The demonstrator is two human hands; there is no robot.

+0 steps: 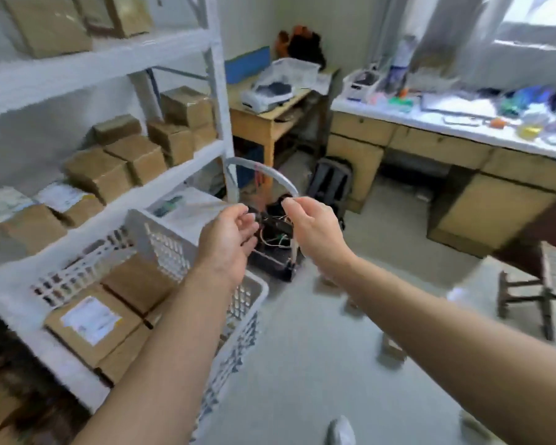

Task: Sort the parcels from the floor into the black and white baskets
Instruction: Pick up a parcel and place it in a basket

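The white basket (258, 285) stands on the floor at lower left, against the shelf rack. Several cardboard parcels (92, 321) lie inside it, one with a white label. Its grey hoop handle (267, 171) is raised in an arc above the far end. My right hand (312, 229) pinches the handle near its right end with thumb and fingers. My left hand (230, 239) hovers just left of it, fingers loosely curled and holding nothing. A dark shape at the lower left edge (10, 377) is too blurred to identify.
A white shelf rack (219, 101) with many cardboard boxes fills the left. A black box of wires (272, 252) and a grey backpack (331, 184) sit on the floor ahead. Wooden desks (463, 200) line the far wall, a stool (540, 284) stands right. Small blurred brown items (392, 348) lie on the floor.
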